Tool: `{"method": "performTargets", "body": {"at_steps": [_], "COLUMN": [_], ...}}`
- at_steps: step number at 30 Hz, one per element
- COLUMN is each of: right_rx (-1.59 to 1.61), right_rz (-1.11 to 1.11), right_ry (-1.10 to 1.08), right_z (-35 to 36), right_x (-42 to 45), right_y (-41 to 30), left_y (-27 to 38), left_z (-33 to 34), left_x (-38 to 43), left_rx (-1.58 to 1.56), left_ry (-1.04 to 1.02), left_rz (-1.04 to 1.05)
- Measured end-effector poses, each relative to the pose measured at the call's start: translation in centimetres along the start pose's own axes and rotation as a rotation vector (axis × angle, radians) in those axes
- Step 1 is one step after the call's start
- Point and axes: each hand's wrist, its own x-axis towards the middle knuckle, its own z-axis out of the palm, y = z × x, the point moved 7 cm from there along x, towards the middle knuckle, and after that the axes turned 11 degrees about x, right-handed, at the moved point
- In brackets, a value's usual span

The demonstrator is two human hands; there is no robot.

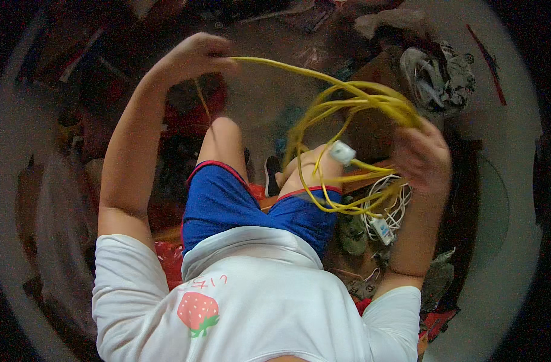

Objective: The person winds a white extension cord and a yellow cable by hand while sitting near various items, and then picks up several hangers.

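Loose loops of yellow cable [323, 206] hang from my right hand [422, 156], which is closed around the bundle at the right. One length stretches across to my left hand [205, 54], raised at the upper left, and its fingers pinch the cable. From there a thin strand drops past my left knee. Among the loops, above my right thigh, is a small white block, perhaps a connector [342, 153]. Both hands are slightly blurred. Below the coil, a tangled white cord [388, 199] lies near a white plug-like piece [381, 230] bearing print.
A crumpled clear plastic bag [438, 79] lies at the upper right, near a cardboard box [370, 86]. Red plastic [169, 260] shows beside my left hip. A dark shoe [272, 175] is on the floor between my legs. Dim clutter lines the left side.
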Motion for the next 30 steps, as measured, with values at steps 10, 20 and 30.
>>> {"method": "performTargets", "body": {"at_steps": [10,20,30], "right_rx": [0.489,0.007,-0.210], "right_rz": [-0.561,-0.435,-0.035], "right_ry": [0.588,0.884,-0.260], "right_z": [-37.1,-20.2,5.8], "right_x": [-14.1,-3.6,5.7], "right_y": [-13.7,-8.5,5.2], "left_y": [-26.8,-6.8,14.0], "left_z": [0.3,-1.2,3.4], "left_x": [-17.1,-9.1,-1.0], "left_rx": [-0.246,0.042,0.243], "left_ry": [0.092,-0.155,-0.010], "left_rz": [-0.614,-0.085,0.310]}}
